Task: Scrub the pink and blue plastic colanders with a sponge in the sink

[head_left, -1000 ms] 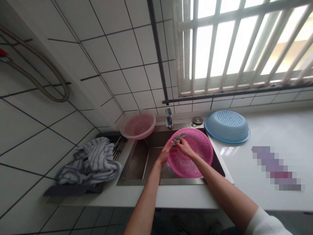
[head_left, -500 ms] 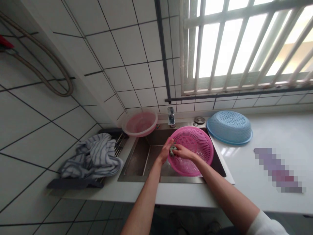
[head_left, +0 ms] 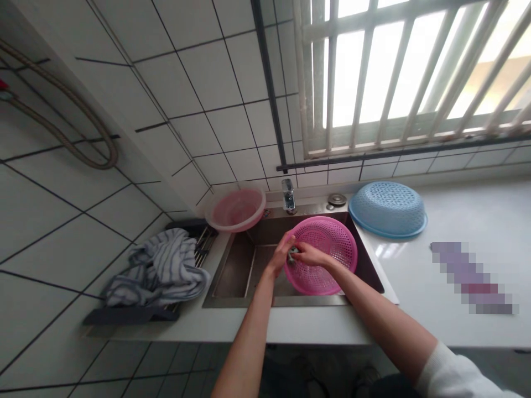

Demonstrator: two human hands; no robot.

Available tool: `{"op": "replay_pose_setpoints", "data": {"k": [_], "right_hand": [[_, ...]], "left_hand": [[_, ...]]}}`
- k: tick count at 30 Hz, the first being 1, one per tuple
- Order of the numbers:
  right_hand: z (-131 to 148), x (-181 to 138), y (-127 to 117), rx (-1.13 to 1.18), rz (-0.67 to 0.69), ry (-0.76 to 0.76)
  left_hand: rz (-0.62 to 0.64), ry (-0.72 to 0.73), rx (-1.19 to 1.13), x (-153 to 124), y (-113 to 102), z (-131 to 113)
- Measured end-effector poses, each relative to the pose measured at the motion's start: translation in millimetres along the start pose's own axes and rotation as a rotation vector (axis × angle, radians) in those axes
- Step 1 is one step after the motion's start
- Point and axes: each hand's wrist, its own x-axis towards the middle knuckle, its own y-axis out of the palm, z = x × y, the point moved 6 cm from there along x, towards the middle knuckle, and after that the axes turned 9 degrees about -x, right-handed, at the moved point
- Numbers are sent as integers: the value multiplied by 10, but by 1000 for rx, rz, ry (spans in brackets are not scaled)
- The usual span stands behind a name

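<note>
1. The pink colander (head_left: pixel 346 246) is placed at the right part of the sink (head_left: pixel 230 276), with its perforated inside turned upward; whether its base is rested on the sink floor cannot be told.
2. The colander's left rim is clasped by the left hand (head_left: pixel 282 254), with the thumb laid toward the inner side; the exact set of the other fingers is partly hidden.
3. A small grey-green cloth (head_left: pixel 292 255) is pinched between the fingers of the right hand (head_left: pixel 310 255), and is held at the colander's inner left wall, just beside the left hand.
4. The sink is set into a white bench (head_left: pixel 460 213), and a chrome faucet (head_left: pixel 288 194) is mounted behind it; a round metal sink strainer (head_left: pixel 337 199) is placed near the faucet's right side.
5. A blue plastic basket (head_left: pixel 388 210) is laid upside down on the bench, just beside the sink's right back corner. Farther forward, a flat item (head_left: pixel 473 277) is obscured by pixelation.
6. A pink basin (head_left: pixel 250 223) is set at the sink's left back corner.
7. At the left, a striped towel (head_left: pixel 160 271) is heaped over a dark dish rack (head_left: pixel 130 317).
8. On the left, a flexible hose (head_left: pixel 98 166) is hung in a loop against the tiled wall (head_left: pixel 224 72).
</note>
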Motion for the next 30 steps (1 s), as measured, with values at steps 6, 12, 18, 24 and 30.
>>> {"op": "replay_pose_setpoints", "data": {"k": [6, 12, 18, 24, 30], "right_hand": [[27, -47, -327, 80, -372, 32], [115, 10, 13, 58, -22, -48], [66, -29, -340, 157, -400, 12], [69, 4, -54, 99, -68, -15], [13, -10, -316, 96, -424, 16]], "left_hand": [[-27, -42, -116, 32, 0, 93], [-80, -4, -60, 38, -82, 42], [14, -18, -144, 40, 92, 54], [-30, 17, -47, 24, -21, -8], [8, 10, -73, 29, 57, 8]]}}
